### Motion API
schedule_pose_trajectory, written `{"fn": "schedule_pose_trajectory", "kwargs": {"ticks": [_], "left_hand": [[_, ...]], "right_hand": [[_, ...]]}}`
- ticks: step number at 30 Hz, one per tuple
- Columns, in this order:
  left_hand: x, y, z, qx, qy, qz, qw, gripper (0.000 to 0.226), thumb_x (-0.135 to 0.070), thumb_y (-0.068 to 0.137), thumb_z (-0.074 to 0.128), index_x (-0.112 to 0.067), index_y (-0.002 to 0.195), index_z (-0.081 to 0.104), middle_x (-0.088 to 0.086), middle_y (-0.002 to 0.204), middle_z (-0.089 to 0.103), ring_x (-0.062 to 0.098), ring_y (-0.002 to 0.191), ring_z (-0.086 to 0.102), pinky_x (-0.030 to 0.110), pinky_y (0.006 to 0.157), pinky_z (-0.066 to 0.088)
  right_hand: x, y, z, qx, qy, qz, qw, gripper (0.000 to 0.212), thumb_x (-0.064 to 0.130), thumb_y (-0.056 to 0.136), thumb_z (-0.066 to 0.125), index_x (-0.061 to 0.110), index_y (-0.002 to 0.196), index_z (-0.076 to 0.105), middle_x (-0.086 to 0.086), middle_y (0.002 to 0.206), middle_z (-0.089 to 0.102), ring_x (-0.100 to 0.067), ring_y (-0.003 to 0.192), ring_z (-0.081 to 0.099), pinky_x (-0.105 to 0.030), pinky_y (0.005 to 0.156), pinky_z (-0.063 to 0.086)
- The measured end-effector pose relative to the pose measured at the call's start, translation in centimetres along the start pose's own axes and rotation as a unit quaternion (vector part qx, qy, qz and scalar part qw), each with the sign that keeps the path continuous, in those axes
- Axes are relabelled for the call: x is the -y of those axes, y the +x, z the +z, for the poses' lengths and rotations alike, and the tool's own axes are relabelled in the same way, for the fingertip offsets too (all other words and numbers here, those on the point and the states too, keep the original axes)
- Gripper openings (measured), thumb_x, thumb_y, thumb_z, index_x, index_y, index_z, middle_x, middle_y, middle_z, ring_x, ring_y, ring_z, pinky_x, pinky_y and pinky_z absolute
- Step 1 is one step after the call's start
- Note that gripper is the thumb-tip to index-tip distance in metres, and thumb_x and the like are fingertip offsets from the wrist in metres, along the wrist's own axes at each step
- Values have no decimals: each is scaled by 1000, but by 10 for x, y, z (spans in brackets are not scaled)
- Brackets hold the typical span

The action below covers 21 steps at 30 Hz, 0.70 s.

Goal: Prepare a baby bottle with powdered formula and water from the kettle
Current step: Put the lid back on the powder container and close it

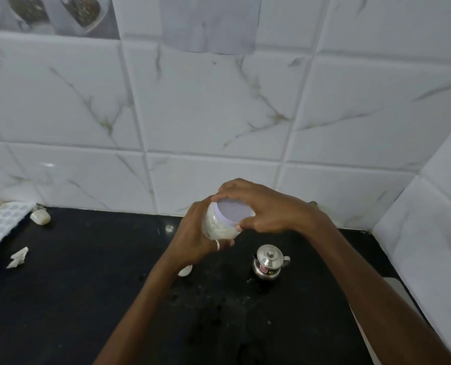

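A clear jar of white formula powder is held in the air above the black counter, tilted toward me. My left hand grips its body from the left and below. My right hand curls over its pale lilac lid, fingers and thumb around the rim. A small steel kettle with its lid on stands on the counter just below and to the right of the jar. A small white object lies partly hidden under my left wrist. No baby bottle shows in view.
A white dimpled tray lies at the counter's left edge, with a pale lump beside it and a crumpled white scrap nearer me. White marble tiles form the back wall and a right corner wall. Dark wet patches mark the counter.
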<state>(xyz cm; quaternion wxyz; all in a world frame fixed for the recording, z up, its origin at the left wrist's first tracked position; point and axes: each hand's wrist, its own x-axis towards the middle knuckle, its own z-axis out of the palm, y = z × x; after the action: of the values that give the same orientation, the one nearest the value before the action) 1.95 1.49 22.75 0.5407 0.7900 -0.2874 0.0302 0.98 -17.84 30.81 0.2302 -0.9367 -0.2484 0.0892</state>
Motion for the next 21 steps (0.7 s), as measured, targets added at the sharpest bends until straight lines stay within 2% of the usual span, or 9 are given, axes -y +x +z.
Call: {"fn": "schedule_pose_trajectory", "kwargs": {"ticks": [3, 6, 8, 9, 10, 12, 15, 17, 21], "left_hand": [[8, -3, -3, -6, 11, 6, 1000, 93, 3, 63, 92, -72, 105, 56, -36, 105, 68, -4, 98, 70, 19, 76, 59], [13, -1, 0, -9, 18, -17, 1000, 62, -9, 65, 93, -40, 112, 66, -17, 102, 75, 8, 98, 74, 28, 77, 60], [19, -1, 3, -8, 34, -32, 999, 48, -10, 67, 90, -30, 106, 70, -12, 94, 77, 8, 92, 75, 29, 76, 59], [24, -3, 4, -10, 37, -36, 999, 48, -13, 67, 90, -29, 107, 70, -12, 97, 77, 7, 93, 75, 30, 79, 59], [28, -4, 4, -16, 40, -42, 998, 57, -18, 66, 92, -29, 116, 66, -11, 109, 75, 6, 101, 72, 30, 86, 58], [40, -7, 7, -31, 60, -63, 996, 82, -35, 64, 95, -32, 135, 54, -9, 132, 62, 6, 118, 59, 24, 99, 50], [46, -9, 16, -49, 82, -96, 991, 93, -48, 59, 93, -38, 140, 48, -14, 133, 58, 5, 124, 58, 20, 92, 53], [43, -13, 22, -78, 79, -98, 989, 97, -38, 62, 95, -31, 145, 45, -14, 138, 52, 0, 126, 49, 12, 88, 46], [41, -23, 32, -127, 68, -82, 986, 104, -24, 65, 97, -14, 152, 41, -8, 141, 44, 5, 126, 46, 11, 89, 38]], "right_hand": [[3, 1, -2, 15, -20, -4, 1000, 74, 9, 84, 77, 32, 148, 48, 10, 146, 41, -10, 135, 39, -32, 114, 35], [5, 2, -2, 12, -23, 3, 1000, 73, 12, 84, 77, 35, 147, 48, 11, 145, 42, -10, 134, 40, -30, 113, 35], [6, 2, 1, 0, -19, 12, 1000, 73, 15, 84, 78, 35, 147, 48, 10, 144, 43, -12, 133, 42, -30, 112, 36], [6, 2, 3, -9, -19, 18, 1000, 73, 17, 84, 78, 36, 147, 48, 10, 144, 43, -12, 132, 43, -30, 111, 37], [6, 3, 6, -18, -19, 24, 999, 72, 20, 85, 78, 36, 147, 47, 10, 143, 44, -11, 131, 43, -29, 109, 38], [8, 3, 12, -40, -18, 40, 998, 70, 25, 87, 77, 37, 148, 46, 11, 141, 44, -10, 128, 44, -26, 103, 39], [13, 2, 19, -72, -19, 72, 995, 68, 35, 90, 74, 35, 150, 43, 9, 145, 44, -12, 130, 45, -27, 102, 40], [17, 3, 25, -96, -26, 99, 990, 69, 45, 90, 71, 34, 151, 42, 6, 147, 45, -16, 132, 46, -29, 103, 40], [26, 4, 38, -147, -62, 172, 972, 68, 62, 91, 60, 31, 148, 43, 0, 138, 53, -22, 123, 54, -30, 94, 41]]}}
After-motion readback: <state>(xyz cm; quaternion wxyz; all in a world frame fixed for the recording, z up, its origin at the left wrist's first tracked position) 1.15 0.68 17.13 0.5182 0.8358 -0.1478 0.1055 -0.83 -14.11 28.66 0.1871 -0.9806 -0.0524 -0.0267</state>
